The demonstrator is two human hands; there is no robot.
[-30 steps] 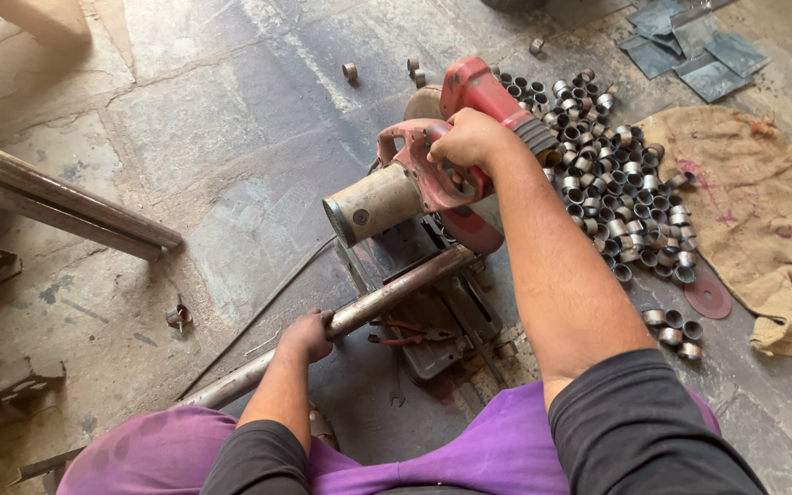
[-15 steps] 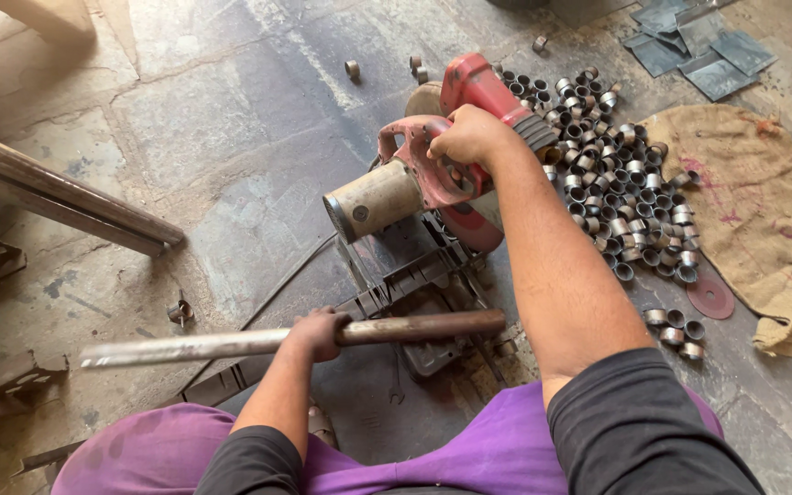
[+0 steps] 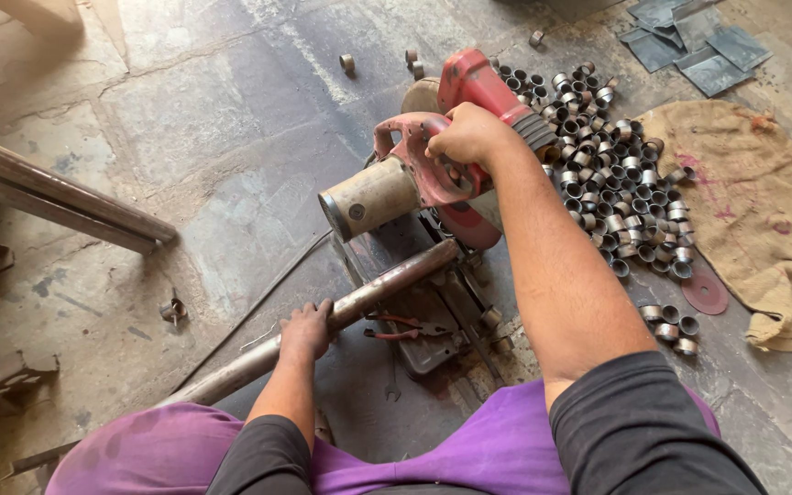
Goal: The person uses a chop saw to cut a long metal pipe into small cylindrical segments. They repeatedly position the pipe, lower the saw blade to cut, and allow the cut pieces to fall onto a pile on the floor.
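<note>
Half a second ago the steel pipe (image 3: 359, 307) lay level across the frame; now it slants from lower left up into the red chop saw (image 3: 442, 165) at centre. The left hand (image 3: 306, 330) is wrapped tight round it. The right hand (image 3: 469, 136) is clenched on the saw handle. Cut rings (image 3: 616, 183) litter the concrete floor (image 3: 185, 137) at right, beside burlap sacking (image 3: 753, 211).

sleeves: dark grey, pushed up | forearms: bare | legwear: purple cloth | gloves: none
</note>
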